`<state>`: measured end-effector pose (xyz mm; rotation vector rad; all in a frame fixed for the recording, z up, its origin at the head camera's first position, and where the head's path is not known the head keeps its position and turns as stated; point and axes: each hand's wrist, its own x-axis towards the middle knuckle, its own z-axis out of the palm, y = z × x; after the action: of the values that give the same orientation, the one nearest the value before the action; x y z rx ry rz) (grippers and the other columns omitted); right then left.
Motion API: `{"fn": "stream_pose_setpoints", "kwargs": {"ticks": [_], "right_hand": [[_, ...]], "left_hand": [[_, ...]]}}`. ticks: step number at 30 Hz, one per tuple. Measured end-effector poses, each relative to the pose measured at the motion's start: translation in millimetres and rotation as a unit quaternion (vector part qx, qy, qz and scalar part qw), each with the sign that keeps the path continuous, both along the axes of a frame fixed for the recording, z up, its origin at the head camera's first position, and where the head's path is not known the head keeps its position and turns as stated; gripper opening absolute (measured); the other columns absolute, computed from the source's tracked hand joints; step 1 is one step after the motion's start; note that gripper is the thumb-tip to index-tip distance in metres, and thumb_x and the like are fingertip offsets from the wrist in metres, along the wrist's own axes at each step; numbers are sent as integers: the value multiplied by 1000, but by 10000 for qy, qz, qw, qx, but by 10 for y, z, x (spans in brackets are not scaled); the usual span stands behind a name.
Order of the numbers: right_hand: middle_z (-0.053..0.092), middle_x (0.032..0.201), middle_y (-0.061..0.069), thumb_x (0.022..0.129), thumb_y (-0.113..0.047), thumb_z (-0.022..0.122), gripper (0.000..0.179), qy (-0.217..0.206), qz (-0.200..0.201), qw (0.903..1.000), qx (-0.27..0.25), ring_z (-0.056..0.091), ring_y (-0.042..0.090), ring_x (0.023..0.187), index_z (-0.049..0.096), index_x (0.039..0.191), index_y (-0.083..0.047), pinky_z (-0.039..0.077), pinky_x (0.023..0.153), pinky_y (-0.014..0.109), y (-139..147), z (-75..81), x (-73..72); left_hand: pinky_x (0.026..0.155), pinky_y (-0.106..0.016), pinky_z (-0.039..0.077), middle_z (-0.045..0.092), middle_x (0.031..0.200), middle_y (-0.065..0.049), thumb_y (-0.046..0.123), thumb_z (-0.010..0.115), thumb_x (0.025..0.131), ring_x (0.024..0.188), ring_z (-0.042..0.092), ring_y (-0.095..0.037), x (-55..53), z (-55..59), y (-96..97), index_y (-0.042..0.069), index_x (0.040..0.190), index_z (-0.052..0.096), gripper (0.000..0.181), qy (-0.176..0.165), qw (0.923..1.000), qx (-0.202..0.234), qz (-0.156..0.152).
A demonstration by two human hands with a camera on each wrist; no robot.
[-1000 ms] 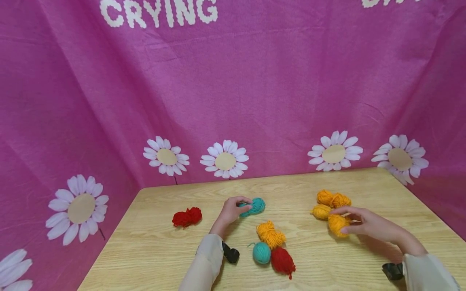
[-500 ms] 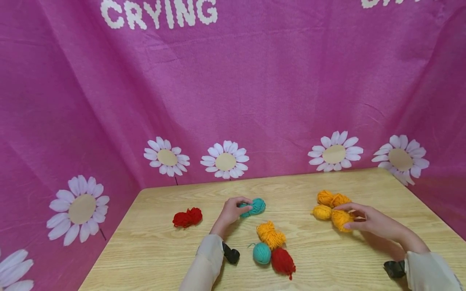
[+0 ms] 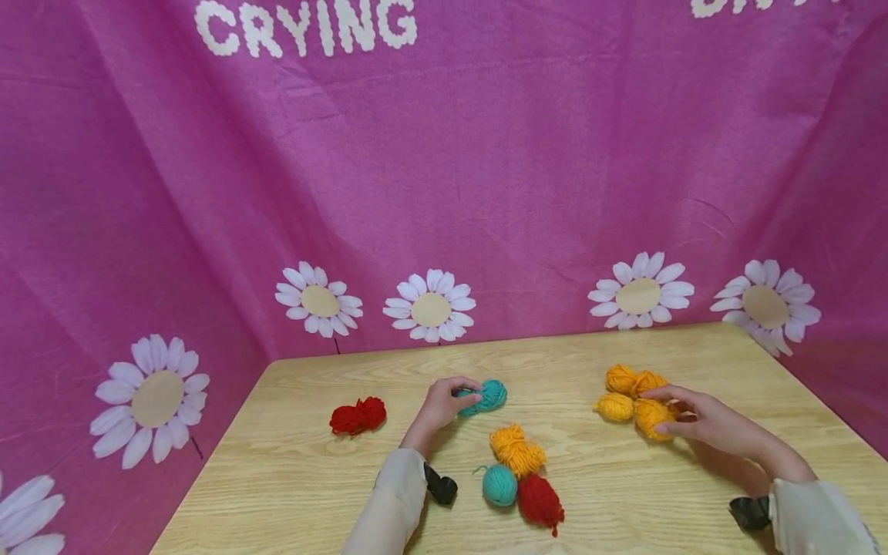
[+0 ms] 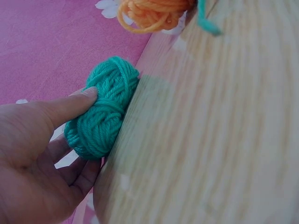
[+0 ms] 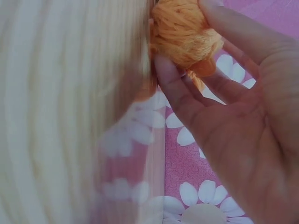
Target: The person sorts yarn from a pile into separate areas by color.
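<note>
Head view: the left hand is stretched forward, half-closed, pinching a teal skein on the table; the right hand, angled inward, curls thumb and fingers round an orange ball beside other orange yarn.

The table is wood-grained; pink cloth hangs behind it and along its left and right; four printed daisies line the cloth just beyond its far edge; two more show to its left; white letters, "CRYING", sit high above it.
</note>
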<state>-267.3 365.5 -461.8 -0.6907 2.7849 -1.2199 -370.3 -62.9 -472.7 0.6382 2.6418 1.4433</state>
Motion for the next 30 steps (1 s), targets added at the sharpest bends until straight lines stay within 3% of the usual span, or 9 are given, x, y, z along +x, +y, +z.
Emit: {"fn": "stream_pose_setpoints", "kwargs": {"ticks": [2,7,10,24,30], "right_hand": [[53,127,-17,93,-22,66,48,-51,10,10000,-21,55,-6,98,52,133,1,50,79,17,2,-11,-3],[58,129,12,93,-24,66,49,-58,-113,9998,171,53,-7,97,53,133,0,50,79,17,-25,-18,1],[58,130,23,92,-24,67,48,-34,-179,9995,272,50,-12,100,54,133,-1,49,80,16,-46,-12,7],[55,136,24,92,-27,67,48,52,-326,9989,343,37,-24,108,56,133,-4,48,85,13,-72,22,25],[56,136,23,92,-28,67,47,138,-334,9985,419,38,-23,109,57,132,-6,48,86,13,-64,18,17]], "left_hand": [[80,-26,48,73,111,-11,16,67,93,89,56,-12,0,-8,-1,9,106,74,17,-15,10000,-13,0],[82,-26,49,73,112,-10,16,67,92,93,59,-14,4,-17,2,9,106,74,17,-3,10000,-34,-2],[81,-26,49,72,111,-10,16,67,92,92,58,-13,4,-15,4,9,106,74,16,-15,10000,-40,11],[85,-28,48,72,114,-7,16,67,93,93,55,-13,-1,9,22,12,107,74,16,-123,9997,-182,81],[78,-27,48,71,113,-8,17,66,94,86,53,-13,7,15,21,12,107,74,16,-174,9997,-139,53]]}}
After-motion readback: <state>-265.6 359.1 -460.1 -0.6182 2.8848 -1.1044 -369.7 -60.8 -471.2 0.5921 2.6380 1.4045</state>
